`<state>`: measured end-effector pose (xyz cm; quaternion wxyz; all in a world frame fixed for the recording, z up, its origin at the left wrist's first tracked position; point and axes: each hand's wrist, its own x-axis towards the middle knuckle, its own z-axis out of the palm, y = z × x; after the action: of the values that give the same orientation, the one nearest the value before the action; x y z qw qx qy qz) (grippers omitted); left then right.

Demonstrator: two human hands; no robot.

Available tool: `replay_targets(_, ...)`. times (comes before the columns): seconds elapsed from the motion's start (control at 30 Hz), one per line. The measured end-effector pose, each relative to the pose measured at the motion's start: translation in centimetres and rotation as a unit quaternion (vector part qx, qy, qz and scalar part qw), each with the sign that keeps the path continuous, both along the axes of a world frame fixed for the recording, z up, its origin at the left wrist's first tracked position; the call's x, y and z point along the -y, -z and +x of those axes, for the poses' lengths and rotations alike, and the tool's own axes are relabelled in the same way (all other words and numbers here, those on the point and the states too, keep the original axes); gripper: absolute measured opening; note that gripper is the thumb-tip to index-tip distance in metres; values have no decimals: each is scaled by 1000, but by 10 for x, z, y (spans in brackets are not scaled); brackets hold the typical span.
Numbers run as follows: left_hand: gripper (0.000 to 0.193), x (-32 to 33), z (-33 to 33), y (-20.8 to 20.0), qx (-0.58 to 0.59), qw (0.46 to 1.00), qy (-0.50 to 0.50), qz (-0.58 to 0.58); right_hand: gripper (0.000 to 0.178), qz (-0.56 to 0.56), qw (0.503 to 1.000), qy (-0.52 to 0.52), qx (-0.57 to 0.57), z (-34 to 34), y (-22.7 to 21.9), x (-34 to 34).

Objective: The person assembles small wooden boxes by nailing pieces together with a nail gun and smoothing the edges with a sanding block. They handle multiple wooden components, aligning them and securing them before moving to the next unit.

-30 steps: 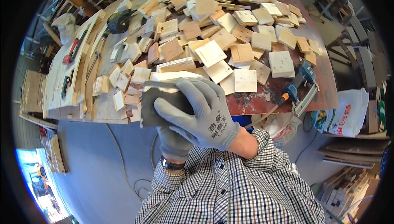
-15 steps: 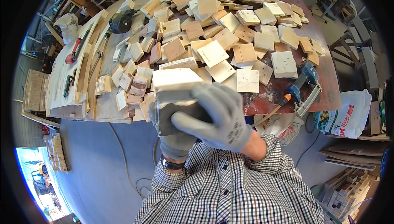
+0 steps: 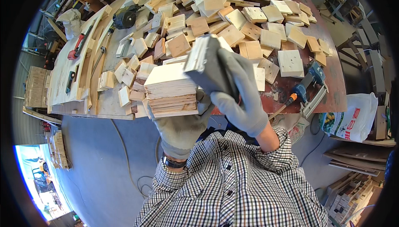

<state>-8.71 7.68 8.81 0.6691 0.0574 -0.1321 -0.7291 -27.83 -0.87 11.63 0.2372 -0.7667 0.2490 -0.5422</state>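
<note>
My left hand (image 3: 181,133), in a grey glove, grips a stack of thin pale wooden squares (image 3: 171,96) from below and behind. The rough layered edges of the stack face me. Just to its right, my gloved right hand (image 3: 245,96) is closed on a dark grey block with a pale layered end, which looks like a sanding block (image 3: 214,65). The block is tilted, its pale end close to the stack's upper right corner; I cannot tell if they touch. Beyond both hands lies a large heap of wooden squares (image 3: 232,35).
The heap covers a dark red worktable (image 3: 328,77). At right lie a blue nail gun (image 3: 309,79) with an orange hose fitting and a white printed bag (image 3: 351,117). A red-handled tool (image 3: 77,48), a black tape measure (image 3: 124,17) and long boards (image 3: 58,90) lie at left.
My right hand has lifted the sanding block off the stack's near side and moved it right and up, uncovering the layered edges. My left hand still grips the stack.
</note>
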Motion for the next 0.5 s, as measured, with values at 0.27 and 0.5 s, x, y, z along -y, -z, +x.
replay_targets(0.27,94,3,-1,-5,118,988,-67,73,78,55,998,-12,26,7,-2,-22)
replay_targets(0.5,95,15,13,-11,193,972,-114,71,80,296,946,-41,130,-13,36,-62)
